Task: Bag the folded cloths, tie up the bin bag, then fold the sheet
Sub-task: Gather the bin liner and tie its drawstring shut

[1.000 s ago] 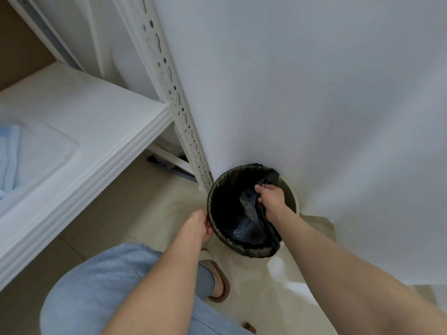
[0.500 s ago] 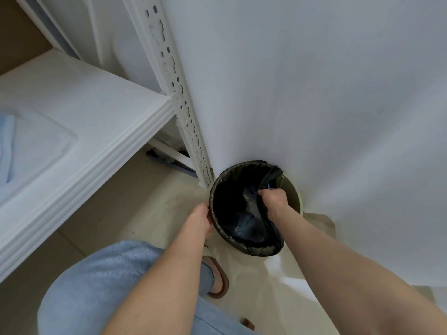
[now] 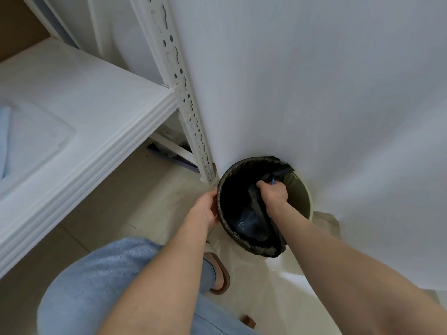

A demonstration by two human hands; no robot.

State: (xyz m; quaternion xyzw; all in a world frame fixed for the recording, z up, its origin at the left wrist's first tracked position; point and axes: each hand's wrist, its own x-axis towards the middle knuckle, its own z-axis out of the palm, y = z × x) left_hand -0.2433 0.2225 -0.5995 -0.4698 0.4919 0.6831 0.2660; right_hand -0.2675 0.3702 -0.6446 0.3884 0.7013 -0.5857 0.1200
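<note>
while the bin bag (image 3: 233, 189) sits in the pale green bin (image 3: 307, 198) on the floor, both grips are on it, which suggests the tying-up step is only starting. the right grip (image 3: 274, 194) is clenched around a gathered bunch of black plastic pulled in from the far right of the rim, so that side of the bin stands bare and its green wall shows. the left grip (image 3: 205, 209) is on the near left rim, fingers curled against the bag's turned-over edge — most likely to peel that side free, or to steady the bin as the other side lifts.

the rest of the bag's edge is folded over the rim, so it must come loose all round before a knot is possible. thin plastic like this could tear if pulled hard against the rim.

a blue cloth (image 3: 4, 141) lies on the white shelf (image 3: 96, 97) at the far left, beside something clear; whether it is bagged i cannot tell. behind the bin hangs a broad white surface (image 3: 314, 93) whose lower edge rumples onto the floor — possibly the sheet. the person's leg in pale blue trousers (image 3: 101, 281) and a sandal (image 3: 221, 274) stand close to the bin.
</note>
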